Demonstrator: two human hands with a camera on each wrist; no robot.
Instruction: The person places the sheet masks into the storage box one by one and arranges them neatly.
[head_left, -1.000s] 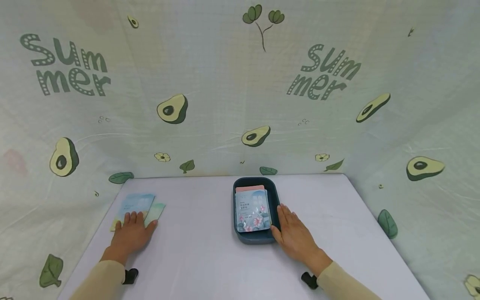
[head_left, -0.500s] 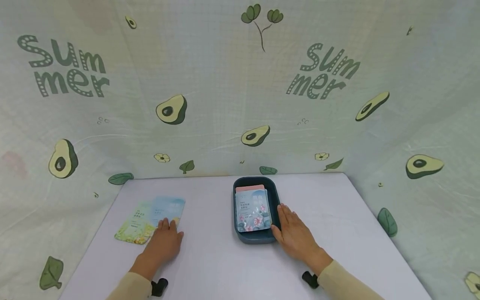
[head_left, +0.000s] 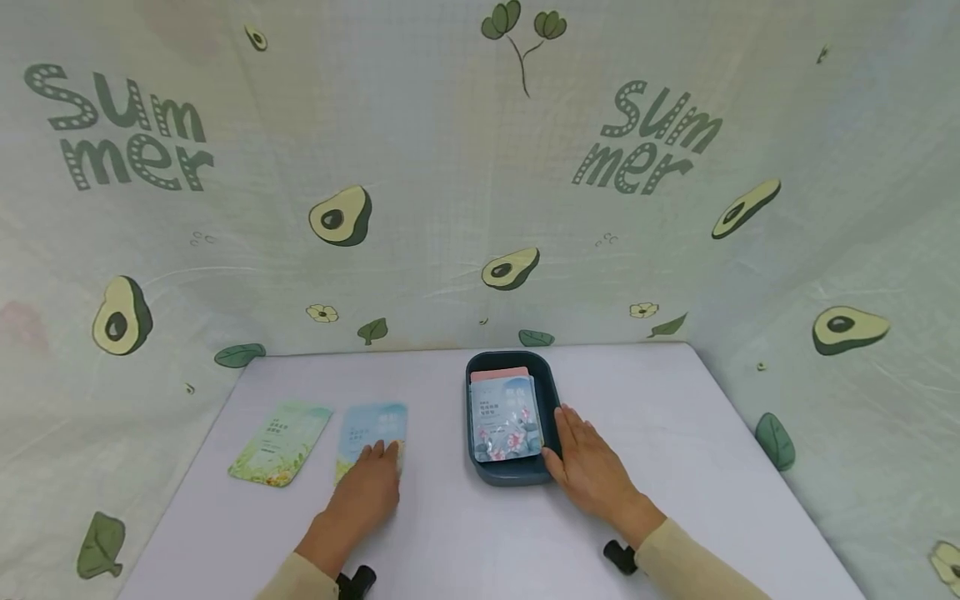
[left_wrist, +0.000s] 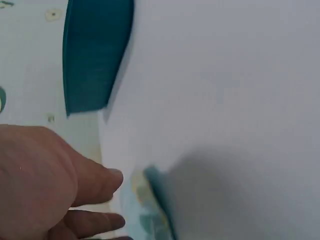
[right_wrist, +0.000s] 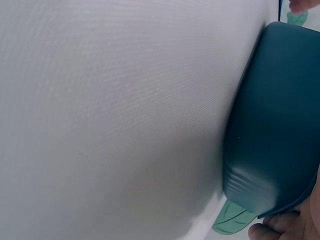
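My left hand (head_left: pixel 365 492) lies over the lower right part of a blue face mask sachet (head_left: pixel 367 423), fingers stretched out on it. In the left wrist view, thumb and fingertips are right at the sachet's (left_wrist: pixel 150 215) edge. A green face mask sachet (head_left: pixel 277 446) lies flat further left. Near the middle stands a dark teal tray (head_left: pixel 513 473) holding a stack of sachets, topped by a blue one with pink flowers (head_left: pixel 506 421). My right hand (head_left: pixel 592 467) rests against the tray's right side with straight fingers. The right wrist view shows the tray's outer wall (right_wrist: pixel 275 115) close up.
A white table (head_left: pixel 450 533) bears everything and ends at a back edge in front of a cloth backdrop (head_left: pixel 420 150) printed with avocados and leaves. A pink sachet (head_left: pixel 498 375) peeks out at the back of the stack in the tray.
The left hand has moved right with the blue sachet, away from the green sachet it overlapped, and the blue one has turned straighter. The right hand and tray have stayed put.
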